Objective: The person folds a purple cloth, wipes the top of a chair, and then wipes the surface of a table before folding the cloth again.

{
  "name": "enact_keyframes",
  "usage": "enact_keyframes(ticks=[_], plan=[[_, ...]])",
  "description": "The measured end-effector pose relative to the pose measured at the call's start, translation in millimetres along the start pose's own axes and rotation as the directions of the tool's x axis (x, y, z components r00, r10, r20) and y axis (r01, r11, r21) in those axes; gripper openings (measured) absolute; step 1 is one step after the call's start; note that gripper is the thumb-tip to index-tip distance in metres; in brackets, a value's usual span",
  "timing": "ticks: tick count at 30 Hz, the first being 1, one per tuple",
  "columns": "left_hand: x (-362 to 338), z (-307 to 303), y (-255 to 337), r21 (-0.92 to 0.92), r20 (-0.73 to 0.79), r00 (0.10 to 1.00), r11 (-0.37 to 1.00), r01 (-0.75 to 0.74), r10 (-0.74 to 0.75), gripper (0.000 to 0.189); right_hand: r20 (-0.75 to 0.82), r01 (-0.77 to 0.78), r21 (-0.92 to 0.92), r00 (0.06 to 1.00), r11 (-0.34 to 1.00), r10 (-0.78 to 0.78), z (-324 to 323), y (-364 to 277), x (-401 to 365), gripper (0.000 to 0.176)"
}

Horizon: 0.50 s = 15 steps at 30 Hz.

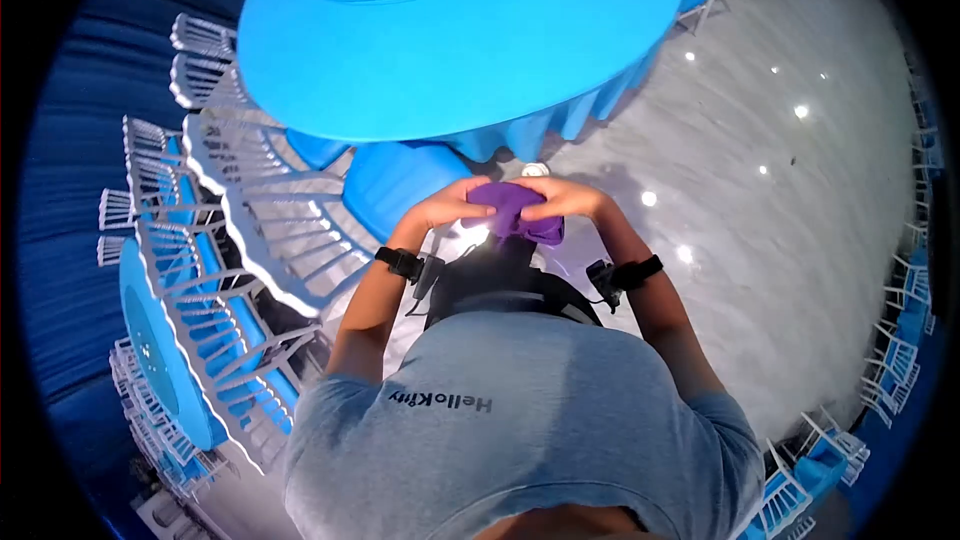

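Observation:
A bunched purple cloth [511, 202] is held in front of my body, between my two hands. My left hand [449, 205] closes on its left side, with the thumb lying across the front. On the opposite side my right hand [565, 200] grips the same cloth, thumb also on top. Most fingertips are hidden behind the fabric. Just beyond the cloth shows a small white round object [535, 170], too partly covered to name.
Ahead stands a round table [450, 70] under a bright blue cloth. White chairs with blue seats [395, 185] crowd the left side. Glossy white floor [760, 240] with light reflections spreads to the right, more chairs [900, 340] along its far edge. Another blue table [160, 340] is at far left.

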State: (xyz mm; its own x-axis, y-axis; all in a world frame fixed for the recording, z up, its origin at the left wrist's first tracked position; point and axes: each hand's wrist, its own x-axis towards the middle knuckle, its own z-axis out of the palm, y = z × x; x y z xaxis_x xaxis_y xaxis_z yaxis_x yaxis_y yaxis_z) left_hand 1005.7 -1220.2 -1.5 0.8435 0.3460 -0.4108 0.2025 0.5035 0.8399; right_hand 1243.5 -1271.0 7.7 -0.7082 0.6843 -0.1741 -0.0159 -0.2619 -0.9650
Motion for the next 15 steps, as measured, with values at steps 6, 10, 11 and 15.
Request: enact_keyframes(ticks=[6, 10, 11, 15], plan=[[104.0, -41.8, 32.1, 0.161, 0.012, 0.989, 0.976, -0.150, 0.150, 0.018, -0.206, -0.271, -0.145, 0.949, 0.952, 0.239, -108.7, 11.1, 4.1, 0.024], [153.4, -73.7, 43.1, 0.626, -0.012, 0.929, 0.727, -0.281, 0.369, 0.023, -0.269, -0.318, -0.553, 0.943, 0.770, 0.196, -163.0, -37.5, 16.9, 0.025], [157.9, -79.1, 44.7, 0.680, -0.026, 0.928, 0.687, -0.257, 0.372, 0.026, -0.320, -0.394, -0.542, 0.913, 0.742, 0.251, -178.5, -31.2, 21.8, 0.027], [162.6, -81.6, 73.4, 0.529, -0.222, 0.964, 0.849, -0.007, 0.146, 0.031, -0.415, -0.473, -0.583, 0.872, 0.661, 0.259, -217.9, -42.5, 29.6, 0.029]])
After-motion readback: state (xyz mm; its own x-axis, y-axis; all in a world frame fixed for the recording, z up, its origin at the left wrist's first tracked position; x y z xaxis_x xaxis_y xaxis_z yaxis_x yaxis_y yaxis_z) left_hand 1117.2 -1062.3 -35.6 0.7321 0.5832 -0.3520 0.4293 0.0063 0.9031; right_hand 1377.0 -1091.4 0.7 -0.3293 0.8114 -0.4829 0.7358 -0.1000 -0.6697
